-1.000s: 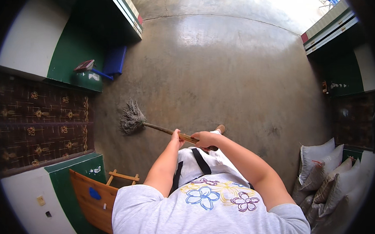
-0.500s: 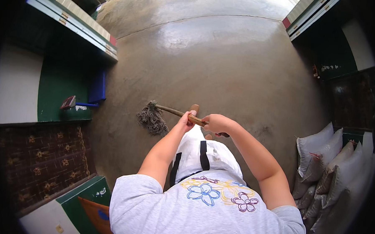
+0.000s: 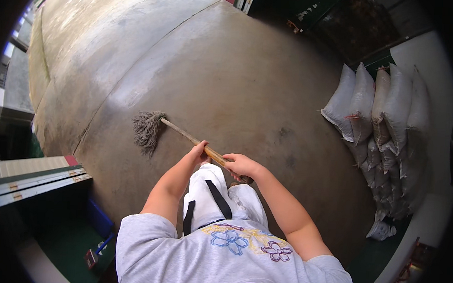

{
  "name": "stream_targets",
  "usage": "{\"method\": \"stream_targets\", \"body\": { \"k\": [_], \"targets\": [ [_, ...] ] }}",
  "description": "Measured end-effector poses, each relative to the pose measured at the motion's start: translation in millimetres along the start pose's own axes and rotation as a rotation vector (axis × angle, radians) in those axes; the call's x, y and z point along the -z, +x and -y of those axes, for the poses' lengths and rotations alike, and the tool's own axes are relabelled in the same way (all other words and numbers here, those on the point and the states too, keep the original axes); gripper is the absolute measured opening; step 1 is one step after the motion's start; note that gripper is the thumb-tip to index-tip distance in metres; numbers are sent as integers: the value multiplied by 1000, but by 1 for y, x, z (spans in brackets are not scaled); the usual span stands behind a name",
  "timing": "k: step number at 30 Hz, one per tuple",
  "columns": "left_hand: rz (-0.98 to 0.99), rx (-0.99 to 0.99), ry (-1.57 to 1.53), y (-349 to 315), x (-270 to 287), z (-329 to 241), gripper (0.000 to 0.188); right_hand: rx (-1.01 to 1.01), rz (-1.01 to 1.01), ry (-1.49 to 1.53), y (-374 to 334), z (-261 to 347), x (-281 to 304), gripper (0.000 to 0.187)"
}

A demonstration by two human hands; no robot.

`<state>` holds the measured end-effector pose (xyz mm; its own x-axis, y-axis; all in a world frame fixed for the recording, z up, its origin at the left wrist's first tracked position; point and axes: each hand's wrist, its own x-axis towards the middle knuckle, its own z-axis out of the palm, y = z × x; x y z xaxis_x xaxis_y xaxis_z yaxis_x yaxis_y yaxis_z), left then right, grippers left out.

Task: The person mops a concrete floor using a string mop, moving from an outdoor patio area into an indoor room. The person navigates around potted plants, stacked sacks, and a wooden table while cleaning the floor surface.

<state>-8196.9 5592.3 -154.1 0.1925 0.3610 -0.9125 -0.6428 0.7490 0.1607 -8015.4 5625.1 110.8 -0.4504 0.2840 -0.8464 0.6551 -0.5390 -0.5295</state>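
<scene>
Left hand: your left hand [image 3: 198,153] is closed around the wooden handle [image 3: 182,132], the nearer of your two to the strands.
Right hand: your right hand [image 3: 239,165] wraps the same handle close to its top; the dark end pokes out just past your fingers.
Mop: the mop [image 3: 149,131] lies ahead and to your left, its grey strands on the concrete floor [image 3: 229,86], its handle slanting back to you.
Floor room: concrete spreads ahead and to your right, from the strands across to the sacks.
Floor seam: a dark seam [image 3: 107,97] runs diagonally just beyond the strands.
Left edge: a cream ribbed panel [image 3: 30,167] juts in, its corner well apart from your left forearm; a blue object [image 3: 100,218] sits behind it.
Right edge: piled sacks [image 3: 384,110] stand against the white wall [image 3: 442,65], well apart from your right elbow.
Count: two hands, one mop, one seam, one ribbed panel, two black straps [image 3: 218,199] on your white trousers; at least five sacks along the top, the lower ones overlapping too much to count.
</scene>
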Motion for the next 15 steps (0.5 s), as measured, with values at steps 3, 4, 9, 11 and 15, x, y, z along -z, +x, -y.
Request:
{"method": "stream_targets", "body": {
  "k": [3,4,9,11,15],
  "targets": [
    [4,5,213,25,-14,-36,24,5,-92,218,10,-1,5,53],
    [1,4,259,36,-22,-40,24,-11,-118,305,13,-5,8,54],
    [-28,21,662,58,-71,-49,24,-19,-253,660,23,-46,8,54],
    [9,20,746,65,-85,-42,27,-8,-277,827,20,-59,1,54],
    [-25,-16,908,69,-110,-7,28,14,-382,936,11,-90,-21,51]
  ]
}}
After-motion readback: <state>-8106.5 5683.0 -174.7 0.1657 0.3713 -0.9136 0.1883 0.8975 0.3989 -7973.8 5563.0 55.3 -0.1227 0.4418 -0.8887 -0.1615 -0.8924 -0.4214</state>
